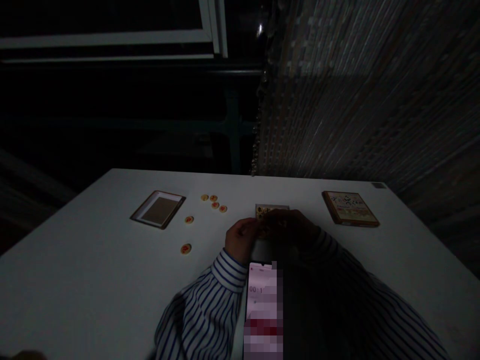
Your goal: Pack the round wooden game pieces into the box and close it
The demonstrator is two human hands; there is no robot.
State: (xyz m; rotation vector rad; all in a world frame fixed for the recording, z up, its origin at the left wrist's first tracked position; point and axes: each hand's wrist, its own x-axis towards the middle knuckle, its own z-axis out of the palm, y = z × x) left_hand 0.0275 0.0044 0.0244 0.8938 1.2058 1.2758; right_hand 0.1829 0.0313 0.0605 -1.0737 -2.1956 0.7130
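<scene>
Left hand (240,240) and right hand (294,224) crowd a xiangqi-piece box (272,206) toward the tabletop (112,280)'s far edge; I cannot tell either grip's closure.

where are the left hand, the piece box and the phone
left hand (239,241): head view, on the middle of the hand
piece box (272,206): head view, on its far rim
phone (261,302): head view, on its lit screen

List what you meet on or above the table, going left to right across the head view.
Brown-edged shallow tray, two separate Chinese chess pieces, cluster of four Chinese chess pieces, left hand, right hand, flat box with a decorated top.
</scene>
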